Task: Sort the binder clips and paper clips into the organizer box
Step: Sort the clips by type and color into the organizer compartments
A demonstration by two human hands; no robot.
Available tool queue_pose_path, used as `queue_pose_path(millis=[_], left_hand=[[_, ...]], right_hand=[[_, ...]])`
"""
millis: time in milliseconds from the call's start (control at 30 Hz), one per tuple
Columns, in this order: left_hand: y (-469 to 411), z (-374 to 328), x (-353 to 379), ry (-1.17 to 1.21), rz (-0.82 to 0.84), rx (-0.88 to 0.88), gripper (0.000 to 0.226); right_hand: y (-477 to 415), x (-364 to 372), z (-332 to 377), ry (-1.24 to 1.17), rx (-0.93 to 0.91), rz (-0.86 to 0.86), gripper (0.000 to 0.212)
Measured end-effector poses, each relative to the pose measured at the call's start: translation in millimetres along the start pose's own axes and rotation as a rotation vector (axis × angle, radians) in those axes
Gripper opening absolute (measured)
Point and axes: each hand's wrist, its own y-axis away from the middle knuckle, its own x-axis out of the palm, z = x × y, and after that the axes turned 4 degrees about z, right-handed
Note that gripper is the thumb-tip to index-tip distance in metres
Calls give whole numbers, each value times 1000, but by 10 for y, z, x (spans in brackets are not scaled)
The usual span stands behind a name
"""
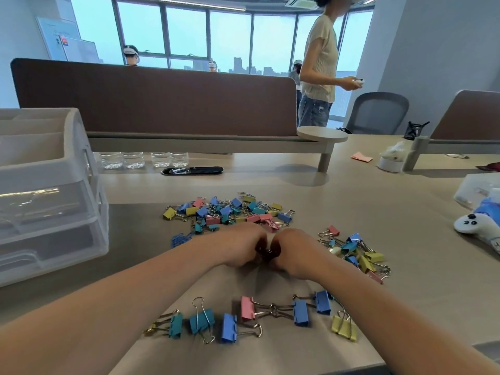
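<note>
My left hand (238,246) and my right hand (295,251) meet knuckle to knuckle at the table's middle, fingers curled around a small dark clip (266,253) that is mostly hidden between them. Behind the hands lies a pile of small coloured binder clips (230,211). Some blue paper clips (181,239) lie left of my left hand. Another heap of medium binder clips (357,255) sits to the right. A row of large binder clips (251,318) lies near the front edge. The clear plastic organizer box (51,190) with drawers stands at the left.
A brown desk divider (162,101) runs across the back, with water bottles (143,159) under it. A white game controller (476,226) and a clear plastic box (476,190) lie at the right. A person stands behind the desk.
</note>
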Motion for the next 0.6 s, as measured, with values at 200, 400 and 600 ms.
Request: queue_pose_path(millis=[200,400,600], left_hand=[[27,-46,34,73,-34,-52,18],[14,-41,34,68,-29,-41,18],[37,-42,18,113,-30,-21,12]], right_hand=[[-74,10,34,53,3,-20,5],[-90,-6,77,150,-54,-5,7],[-91,2,63,92,-35,-13,22]])
